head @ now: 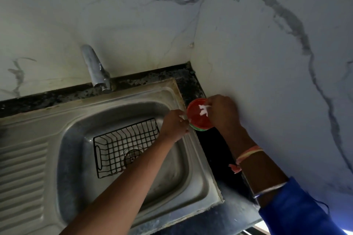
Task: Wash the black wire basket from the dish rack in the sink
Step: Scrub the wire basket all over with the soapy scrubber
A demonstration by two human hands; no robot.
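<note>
The black wire basket [122, 147] lies in the steel sink [198, 187], over the drain, with nobody touching it. To the right of the sink, on the dark counter, sits a small red round container [196, 119] with a green base. My left hand [174, 125] holds its near left rim. My right hand [222, 112] reaches over it from the right, its fingers pinching a white scrap or blob of soap [204, 109] above the container.
A chrome tap [96, 68] stands behind the sink, off. The ribbed draining board [21, 173] lies to the left. Marble-patterned walls meet in a corner close behind and to the right of the container. A narrow dark counter strip [221, 160] runs along the right wall.
</note>
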